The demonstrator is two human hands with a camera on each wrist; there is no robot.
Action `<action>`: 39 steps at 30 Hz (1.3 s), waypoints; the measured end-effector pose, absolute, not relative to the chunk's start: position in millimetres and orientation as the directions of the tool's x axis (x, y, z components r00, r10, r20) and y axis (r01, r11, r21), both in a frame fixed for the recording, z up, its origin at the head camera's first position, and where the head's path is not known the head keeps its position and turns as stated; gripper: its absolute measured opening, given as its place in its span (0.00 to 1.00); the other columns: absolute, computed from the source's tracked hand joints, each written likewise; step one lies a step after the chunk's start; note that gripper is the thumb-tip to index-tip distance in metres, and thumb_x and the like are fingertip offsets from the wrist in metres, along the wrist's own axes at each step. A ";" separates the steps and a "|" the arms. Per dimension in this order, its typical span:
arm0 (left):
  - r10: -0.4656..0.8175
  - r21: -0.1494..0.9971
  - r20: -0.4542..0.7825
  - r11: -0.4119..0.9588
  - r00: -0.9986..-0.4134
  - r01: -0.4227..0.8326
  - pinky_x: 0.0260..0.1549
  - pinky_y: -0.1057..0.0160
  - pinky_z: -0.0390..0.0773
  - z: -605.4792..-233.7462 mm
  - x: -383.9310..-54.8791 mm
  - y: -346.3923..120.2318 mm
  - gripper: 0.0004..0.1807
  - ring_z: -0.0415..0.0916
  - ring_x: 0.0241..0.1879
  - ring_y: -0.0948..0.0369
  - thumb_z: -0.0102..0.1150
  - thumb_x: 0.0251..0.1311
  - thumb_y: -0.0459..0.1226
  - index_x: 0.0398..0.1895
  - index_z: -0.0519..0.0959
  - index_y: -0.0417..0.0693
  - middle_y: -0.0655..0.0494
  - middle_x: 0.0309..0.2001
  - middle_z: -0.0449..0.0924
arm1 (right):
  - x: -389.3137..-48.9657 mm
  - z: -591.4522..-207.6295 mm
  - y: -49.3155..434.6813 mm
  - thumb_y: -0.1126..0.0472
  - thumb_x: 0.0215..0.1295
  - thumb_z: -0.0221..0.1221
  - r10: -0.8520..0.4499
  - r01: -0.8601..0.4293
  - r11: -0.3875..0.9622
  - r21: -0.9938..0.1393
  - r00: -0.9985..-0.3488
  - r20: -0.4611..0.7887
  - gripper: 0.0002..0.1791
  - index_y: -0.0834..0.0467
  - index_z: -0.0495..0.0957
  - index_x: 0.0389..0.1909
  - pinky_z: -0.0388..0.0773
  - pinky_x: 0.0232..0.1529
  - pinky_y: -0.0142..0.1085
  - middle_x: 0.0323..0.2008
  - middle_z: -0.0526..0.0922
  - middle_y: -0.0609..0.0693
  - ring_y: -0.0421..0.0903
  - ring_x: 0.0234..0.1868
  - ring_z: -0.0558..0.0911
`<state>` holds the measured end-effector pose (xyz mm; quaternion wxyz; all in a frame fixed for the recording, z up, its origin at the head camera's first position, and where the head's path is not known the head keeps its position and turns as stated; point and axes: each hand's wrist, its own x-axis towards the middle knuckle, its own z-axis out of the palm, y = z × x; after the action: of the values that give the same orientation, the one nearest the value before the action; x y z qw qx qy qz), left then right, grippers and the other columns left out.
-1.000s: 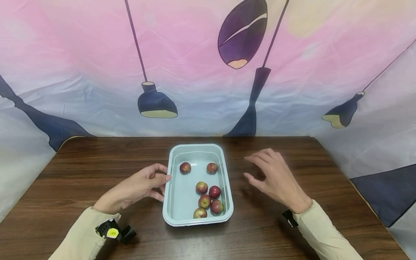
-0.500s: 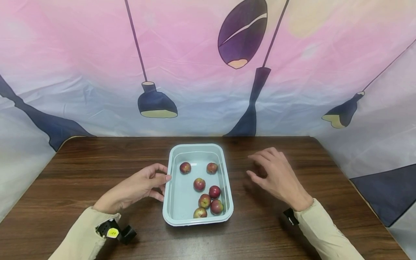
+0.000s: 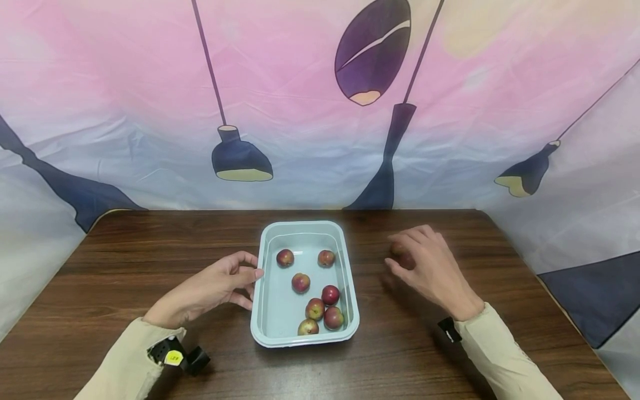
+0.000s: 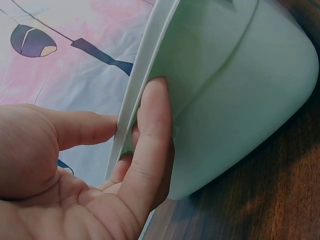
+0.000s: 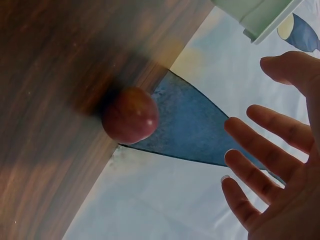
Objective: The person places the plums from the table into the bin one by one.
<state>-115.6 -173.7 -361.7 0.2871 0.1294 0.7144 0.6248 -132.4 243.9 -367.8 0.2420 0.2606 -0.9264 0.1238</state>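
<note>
A pale blue-green plastic tray [image 3: 280, 316] lies on the wooden table with several small red-and-yellow plums [image 3: 301, 283] inside. My left hand [image 3: 220, 283] pinches its left rim, thumb above and fingers against the outer wall. In the left wrist view, the left hand [image 4: 145, 155] has the tray's rim [image 4: 132, 95] between thumb and fingers. Right of the tray, my right hand [image 3: 432, 275] hovers over the table, fingers loosely bent. A red plum [image 5: 131, 116] lies near its fingertips; in the right wrist view it is apart from the right hand [image 5: 285, 165].
The brown wooden table [image 3: 200, 239] ends at the back against a printed cloth [image 3: 310, 139], which also hangs at both sides. Dark wrist straps with small devices [image 3: 172, 355] sit at the sleeve cuffs.
One plum in the tray has rolled a little to the left. My right hand has shifted slightly right, and a plum now shows under its fingers. The left hand and tray stay still.
</note>
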 end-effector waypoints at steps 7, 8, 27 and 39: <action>0.553 0.966 -0.254 0.189 -0.794 -0.177 0.41 0.57 0.90 -360.4 -115.7 -174.0 0.28 0.84 0.39 0.58 0.51 0.77 0.40 0.65 0.56 0.25 0.46 0.43 0.83 | -135.1 -368.1 248.7 0.53 0.57 0.73 -0.403 -0.529 0.840 -0.121 -0.758 0.514 0.20 0.54 0.85 0.49 0.74 0.52 0.51 0.46 0.88 0.51 0.53 0.51 0.79; 0.552 0.966 -0.255 0.189 -0.794 -0.179 0.41 0.58 0.90 -360.5 -115.7 -174.1 0.28 0.84 0.39 0.58 0.51 0.77 0.40 0.65 0.56 0.25 0.46 0.44 0.83 | -135.5 -368.2 249.4 0.53 0.57 0.73 -0.399 -0.525 0.842 -0.124 -0.761 0.512 0.20 0.54 0.85 0.49 0.74 0.52 0.51 0.46 0.88 0.51 0.53 0.51 0.79; 0.547 0.966 -0.251 0.189 -0.798 -0.175 0.40 0.57 0.90 -360.5 -115.1 -173.6 0.28 0.84 0.38 0.58 0.51 0.77 0.39 0.65 0.56 0.25 0.45 0.43 0.83 | -141.0 -370.5 261.1 0.55 0.56 0.72 -0.361 -0.477 0.872 -0.113 -0.780 0.511 0.19 0.55 0.85 0.48 0.74 0.47 0.50 0.46 0.88 0.52 0.54 0.49 0.78; 0.547 0.966 -0.253 0.192 -0.798 -0.175 0.40 0.57 0.90 -360.4 -115.0 -173.4 0.29 0.83 0.38 0.58 0.51 0.77 0.39 0.65 0.56 0.25 0.45 0.43 0.83 | -142.5 -369.2 268.7 0.53 0.56 0.72 -0.321 -0.423 0.896 -0.134 -0.827 0.461 0.23 0.56 0.84 0.52 0.74 0.49 0.54 0.50 0.87 0.54 0.56 0.52 0.78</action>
<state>-115.0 -173.4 -360.4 0.2901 0.1302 0.7154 0.6221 -142.5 268.7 -369.2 0.2188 0.1962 -0.9488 0.1160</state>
